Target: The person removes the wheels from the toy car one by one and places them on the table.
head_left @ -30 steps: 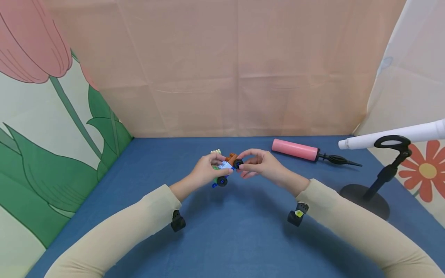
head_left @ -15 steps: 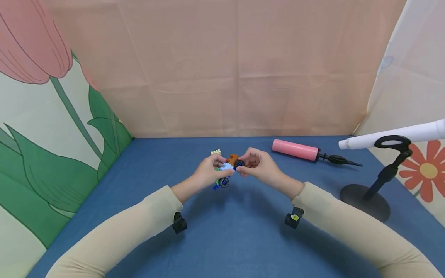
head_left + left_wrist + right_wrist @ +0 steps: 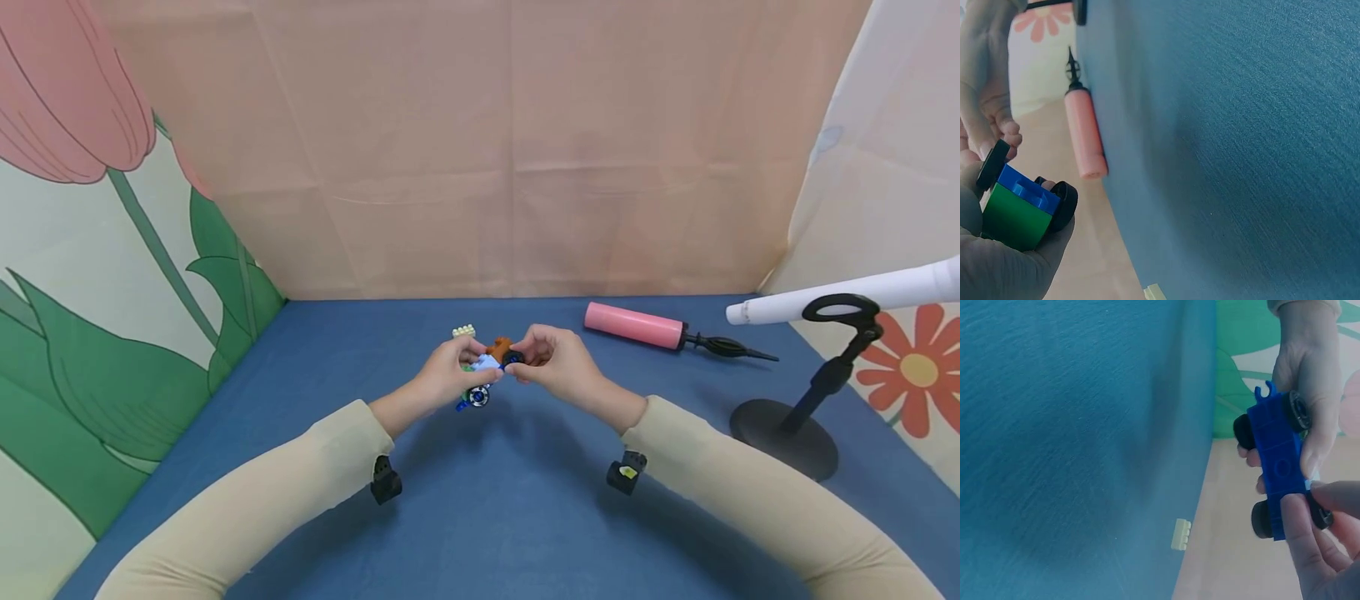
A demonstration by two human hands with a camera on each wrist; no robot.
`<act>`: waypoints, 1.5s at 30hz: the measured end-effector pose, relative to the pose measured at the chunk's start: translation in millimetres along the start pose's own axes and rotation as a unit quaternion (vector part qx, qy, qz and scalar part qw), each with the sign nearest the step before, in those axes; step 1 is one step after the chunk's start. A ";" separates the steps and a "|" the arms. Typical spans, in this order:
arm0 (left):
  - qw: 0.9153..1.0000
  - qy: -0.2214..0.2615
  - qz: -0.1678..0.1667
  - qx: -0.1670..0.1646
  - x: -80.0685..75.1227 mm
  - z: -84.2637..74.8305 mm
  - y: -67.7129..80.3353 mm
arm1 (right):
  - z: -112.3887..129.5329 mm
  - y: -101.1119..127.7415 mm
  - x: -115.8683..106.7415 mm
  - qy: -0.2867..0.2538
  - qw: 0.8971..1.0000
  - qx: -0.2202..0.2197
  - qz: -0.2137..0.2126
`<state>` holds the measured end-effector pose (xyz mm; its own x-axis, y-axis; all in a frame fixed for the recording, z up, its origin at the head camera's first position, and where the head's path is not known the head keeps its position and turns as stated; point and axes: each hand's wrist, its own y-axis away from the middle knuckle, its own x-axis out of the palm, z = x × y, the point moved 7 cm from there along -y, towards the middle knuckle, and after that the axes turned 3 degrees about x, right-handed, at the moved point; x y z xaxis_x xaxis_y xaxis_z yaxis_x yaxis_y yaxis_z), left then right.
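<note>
A small toy car (image 3: pixel 487 368) of blue, green, pale blue and orange bricks with black wheels hangs just above the blue table (image 3: pixel 495 508). My left hand (image 3: pixel 480 368) grips its rear end, fingers curled round the body. My right hand (image 3: pixel 522 367) pinches the front end by the orange brick and a front wheel. The right wrist view shows the car's blue underside (image 3: pixel 1279 469) between the left hand (image 3: pixel 1307 381) and my right fingers (image 3: pixel 1297 519). The left wrist view has the green and blue bricks (image 3: pixel 1019 209) in my palm.
A loose cream brick (image 3: pixel 464 332) lies on the table just behind the hands. At the back right lies a pink hand pump (image 3: pixel 633 325) with a black hose. A black stand (image 3: pixel 783 425) at the right edge holds a white tube (image 3: pixel 840 296). Printed fabric walls enclose the table.
My right hand has moved left and its fingers, spread a second ago, have curled in and pinched the car's front end. The left hand keeps its hold, barely shifted.
</note>
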<state>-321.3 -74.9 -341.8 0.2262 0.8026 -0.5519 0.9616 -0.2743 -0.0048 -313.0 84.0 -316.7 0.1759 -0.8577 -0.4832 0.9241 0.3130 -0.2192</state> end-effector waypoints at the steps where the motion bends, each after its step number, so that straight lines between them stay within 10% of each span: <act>1: 1.000 -0.002 0.000 0.001 -0.3 0.2 0.1 | 0.2 -0.4 0.4 0.005 1.000 0.003 -0.001; 35: 1.000 -0.017 0.001 -0.009 2.1 9.4 -7.2 | 10.9 -3.1 2.6 0.115 0.993 -0.007 0.001; 45: 1.000 0.008 0.005 -0.011 -4.5 13.6 -7.5 | 5.3 -4.4 -1.0 -0.034 0.996 0.050 0.060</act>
<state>-331.7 -83.6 -350.5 0.2373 0.8081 -0.5392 0.9625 -0.2705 0.0182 -315.4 81.3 -310.8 0.3061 -0.8438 -0.4408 0.9236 0.3754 -0.0772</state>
